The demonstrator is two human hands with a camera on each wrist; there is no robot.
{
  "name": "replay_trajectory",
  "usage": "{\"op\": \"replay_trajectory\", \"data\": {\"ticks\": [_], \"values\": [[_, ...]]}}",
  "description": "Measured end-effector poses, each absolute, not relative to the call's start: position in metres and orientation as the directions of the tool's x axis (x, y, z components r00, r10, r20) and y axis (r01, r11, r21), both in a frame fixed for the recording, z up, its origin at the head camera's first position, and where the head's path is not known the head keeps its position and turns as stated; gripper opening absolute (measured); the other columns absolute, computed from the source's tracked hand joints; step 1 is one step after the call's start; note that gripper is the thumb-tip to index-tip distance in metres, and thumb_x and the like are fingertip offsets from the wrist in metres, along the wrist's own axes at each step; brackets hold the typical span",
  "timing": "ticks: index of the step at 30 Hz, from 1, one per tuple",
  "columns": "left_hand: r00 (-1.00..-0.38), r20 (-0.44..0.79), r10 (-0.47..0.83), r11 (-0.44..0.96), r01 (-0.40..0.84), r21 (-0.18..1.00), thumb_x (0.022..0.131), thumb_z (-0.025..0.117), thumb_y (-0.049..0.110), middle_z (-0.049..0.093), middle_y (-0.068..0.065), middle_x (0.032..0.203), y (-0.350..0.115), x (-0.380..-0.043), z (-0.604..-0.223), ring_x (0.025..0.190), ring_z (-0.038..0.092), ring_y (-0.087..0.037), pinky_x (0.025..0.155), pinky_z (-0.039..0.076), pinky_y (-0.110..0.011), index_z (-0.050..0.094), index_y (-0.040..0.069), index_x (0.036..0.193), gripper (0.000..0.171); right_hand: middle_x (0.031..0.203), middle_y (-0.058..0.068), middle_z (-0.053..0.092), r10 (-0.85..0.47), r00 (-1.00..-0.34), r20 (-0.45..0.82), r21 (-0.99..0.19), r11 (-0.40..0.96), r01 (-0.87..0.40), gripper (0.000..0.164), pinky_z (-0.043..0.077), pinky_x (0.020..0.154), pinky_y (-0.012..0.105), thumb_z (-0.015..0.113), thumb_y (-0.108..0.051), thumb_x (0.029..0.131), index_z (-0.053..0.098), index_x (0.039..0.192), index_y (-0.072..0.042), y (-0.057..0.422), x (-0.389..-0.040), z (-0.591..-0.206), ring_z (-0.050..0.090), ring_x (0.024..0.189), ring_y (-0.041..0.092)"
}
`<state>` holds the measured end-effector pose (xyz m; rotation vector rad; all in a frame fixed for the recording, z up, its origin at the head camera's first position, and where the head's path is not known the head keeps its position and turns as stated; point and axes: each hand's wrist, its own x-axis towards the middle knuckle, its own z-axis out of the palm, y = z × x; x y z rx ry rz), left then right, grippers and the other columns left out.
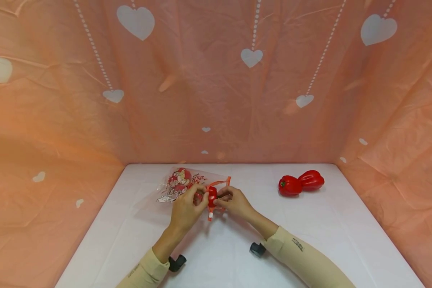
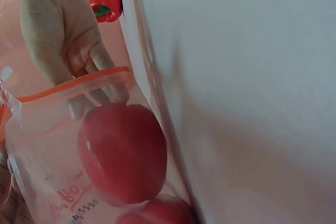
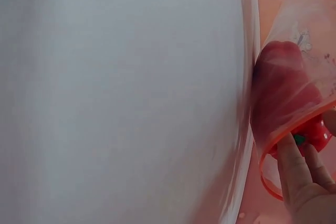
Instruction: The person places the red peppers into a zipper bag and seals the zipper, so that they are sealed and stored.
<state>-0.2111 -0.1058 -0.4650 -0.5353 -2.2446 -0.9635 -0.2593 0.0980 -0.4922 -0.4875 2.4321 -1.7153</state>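
Note:
A clear zip bag (image 1: 171, 196) with an orange-edged mouth and printed pictures lies toward the back left. My left hand (image 1: 187, 210) pinches the bag at the left of its mouth. At the opening, my right hand (image 1: 237, 203) holds a red bell pepper (image 1: 212, 196) near its stem end, fingers reaching past the orange rim (image 3: 283, 132). The green stem (image 3: 299, 139) shows between those fingers in the right wrist view. Deeper in the bag are more red peppers (image 2: 157, 212), seen through the plastic. Only part of my left hand (image 2: 13, 198) shows in the left wrist view.
Two red bell peppers, one in front (image 1: 290, 186) and one behind (image 1: 312, 180), lie touching on the right of the white table (image 1: 216, 256). An orange curtain with white hearts (image 1: 216, 100) rises behind and beside the table. Black wrist devices (image 1: 177, 263) hang below my forearms.

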Motion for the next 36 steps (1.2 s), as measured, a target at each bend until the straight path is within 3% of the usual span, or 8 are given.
{"op": "replay_trajectory", "data": {"ticks": [13, 25, 29, 36], "values": [[-0.728, 0.677, 0.113, 0.644, 0.572, 0.508, 0.093, 0.08, 0.01, 0.065, 0.005, 0.074, -0.105, -0.21, -0.464, 0.061, 0.051, -0.006, 0.052, 0.043, -0.022, 0.07, 0.011, 0.104, 0.015, 0.12, 0.02, 0.072, -0.3, -0.951, 0.075, -0.928, 0.329, -0.177, 0.029, 0.063, 0.084, 0.036, 0.081, -0.008, 0.093, 0.068, 0.117, 0.004, 0.116, -0.254, -0.492, 0.075, 0.106, 0.032], [-0.734, 0.67, 0.108, 0.639, 0.568, 0.519, 0.094, 0.08, 0.011, 0.067, 0.005, 0.077, -0.106, -0.21, -0.466, 0.062, 0.051, -0.006, 0.052, 0.043, -0.023, 0.07, 0.011, 0.105, 0.015, 0.12, 0.029, 0.068, -0.311, -0.938, 0.151, -0.915, 0.316, -0.251, 0.033, 0.061, 0.081, 0.027, 0.081, -0.003, 0.093, 0.064, 0.119, 0.01, 0.143, -0.249, -0.486, 0.075, 0.106, 0.038], [-0.728, 0.676, 0.113, 0.641, 0.573, 0.511, 0.093, 0.08, 0.01, 0.068, 0.004, 0.077, -0.106, -0.211, -0.466, 0.061, 0.051, -0.007, 0.052, 0.043, -0.022, 0.07, 0.01, 0.105, 0.015, 0.123, 0.026, 0.069, -0.292, -0.947, 0.134, -0.908, 0.346, -0.235, 0.033, 0.06, 0.082, 0.025, 0.082, -0.006, 0.093, 0.066, 0.12, 0.007, 0.151, -0.247, -0.484, 0.075, 0.107, 0.034], [-0.731, 0.673, 0.115, 0.641, 0.572, 0.512, 0.093, 0.082, 0.01, 0.067, 0.003, 0.077, -0.106, -0.21, -0.466, 0.062, 0.049, -0.007, 0.052, 0.042, -0.022, 0.07, 0.01, 0.106, 0.018, 0.122, 0.023, 0.07, -0.247, -0.962, 0.115, -0.889, 0.406, -0.211, 0.033, 0.062, 0.091, 0.037, 0.082, -0.008, 0.094, 0.066, 0.12, 0.005, 0.167, -0.242, -0.486, 0.074, 0.105, 0.028]]}}
